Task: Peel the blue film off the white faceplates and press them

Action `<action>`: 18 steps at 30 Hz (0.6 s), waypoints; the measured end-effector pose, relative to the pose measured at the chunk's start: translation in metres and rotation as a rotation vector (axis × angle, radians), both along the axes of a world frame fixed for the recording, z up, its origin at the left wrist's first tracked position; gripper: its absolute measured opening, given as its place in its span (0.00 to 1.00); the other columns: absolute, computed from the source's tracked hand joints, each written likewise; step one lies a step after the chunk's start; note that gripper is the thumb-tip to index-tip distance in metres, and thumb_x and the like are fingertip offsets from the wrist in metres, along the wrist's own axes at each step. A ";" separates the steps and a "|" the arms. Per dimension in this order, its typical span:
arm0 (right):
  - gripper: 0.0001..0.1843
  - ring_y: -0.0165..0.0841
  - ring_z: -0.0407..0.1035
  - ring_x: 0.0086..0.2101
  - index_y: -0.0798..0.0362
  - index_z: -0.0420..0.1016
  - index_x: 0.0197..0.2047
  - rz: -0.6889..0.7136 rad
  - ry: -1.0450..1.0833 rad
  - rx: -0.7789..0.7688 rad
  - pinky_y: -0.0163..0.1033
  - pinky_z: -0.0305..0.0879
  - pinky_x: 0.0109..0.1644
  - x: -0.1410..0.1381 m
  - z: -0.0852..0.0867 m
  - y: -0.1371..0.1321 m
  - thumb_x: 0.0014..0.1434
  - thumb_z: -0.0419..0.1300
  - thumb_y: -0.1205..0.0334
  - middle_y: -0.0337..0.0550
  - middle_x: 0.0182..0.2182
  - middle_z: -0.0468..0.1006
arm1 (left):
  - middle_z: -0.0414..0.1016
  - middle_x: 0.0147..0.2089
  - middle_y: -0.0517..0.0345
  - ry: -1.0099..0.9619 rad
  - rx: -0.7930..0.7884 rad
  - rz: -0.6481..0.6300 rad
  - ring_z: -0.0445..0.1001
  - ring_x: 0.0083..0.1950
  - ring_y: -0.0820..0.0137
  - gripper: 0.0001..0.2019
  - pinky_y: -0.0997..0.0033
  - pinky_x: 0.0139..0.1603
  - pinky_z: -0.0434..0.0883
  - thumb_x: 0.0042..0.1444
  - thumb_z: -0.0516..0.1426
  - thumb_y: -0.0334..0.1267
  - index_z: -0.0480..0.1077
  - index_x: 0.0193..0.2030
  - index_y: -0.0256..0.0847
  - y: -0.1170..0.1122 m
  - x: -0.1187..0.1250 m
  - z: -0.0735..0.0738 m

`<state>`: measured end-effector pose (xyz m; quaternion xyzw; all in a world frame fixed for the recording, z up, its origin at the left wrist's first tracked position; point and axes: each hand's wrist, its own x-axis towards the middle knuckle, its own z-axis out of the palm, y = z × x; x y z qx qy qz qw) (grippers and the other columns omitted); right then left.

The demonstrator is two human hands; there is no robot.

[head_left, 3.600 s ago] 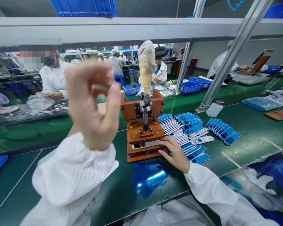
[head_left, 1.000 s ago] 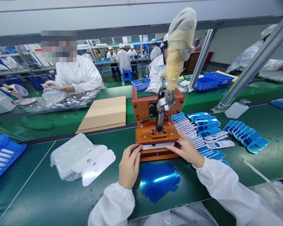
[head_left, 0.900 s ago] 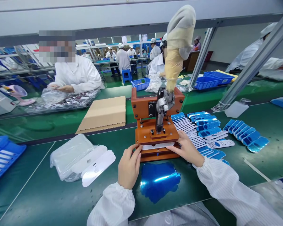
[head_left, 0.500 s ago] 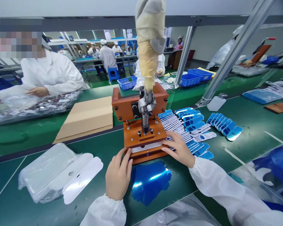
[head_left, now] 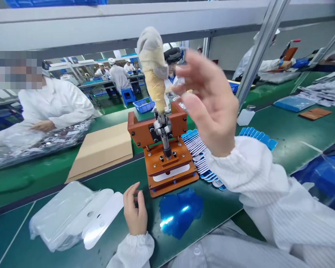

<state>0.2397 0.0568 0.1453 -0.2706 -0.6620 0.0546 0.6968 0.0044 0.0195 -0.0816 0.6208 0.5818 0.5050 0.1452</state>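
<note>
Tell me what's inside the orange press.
In the gap of the orange press, a white strip can be seen, its right end rounded. Only its front part shows; the upper plate hides whatever lies farther back.

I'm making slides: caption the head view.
Right hand aloft near the wrapped handle of an orange press, left hand beside its base.

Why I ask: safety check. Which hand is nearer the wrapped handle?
The right hand, raised right of the wrapped handle; the left hand is low, left of the press.
</note>
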 end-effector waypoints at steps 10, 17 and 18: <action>0.17 0.28 0.68 0.29 0.52 0.56 0.22 0.067 -0.206 0.191 0.47 0.70 0.47 -0.045 -0.045 -0.005 0.60 0.56 0.60 0.36 0.21 0.65 | 0.69 0.44 0.51 0.021 0.036 -0.009 0.71 0.46 0.67 0.12 0.69 0.39 0.73 0.61 0.48 0.41 0.71 0.41 0.40 -0.002 -0.005 -0.005; 0.19 0.20 0.68 0.22 0.57 0.60 0.42 0.161 -0.299 -0.058 0.32 0.67 0.32 -0.033 0.025 0.000 0.64 0.44 0.48 0.30 0.21 0.63 | 0.71 0.42 0.52 0.231 0.161 -0.096 0.69 0.47 0.67 0.10 0.64 0.47 0.69 0.61 0.48 0.34 0.70 0.42 0.40 0.001 0.007 0.021; 0.21 0.19 0.69 0.21 0.59 0.57 0.48 0.178 -0.291 -0.108 0.30 0.65 0.32 -0.034 0.039 0.013 0.65 0.39 0.49 0.29 0.21 0.63 | 0.71 0.43 0.51 0.299 0.172 -0.117 0.69 0.48 0.66 0.10 0.63 0.47 0.69 0.61 0.48 0.34 0.70 0.43 0.40 0.004 0.011 0.026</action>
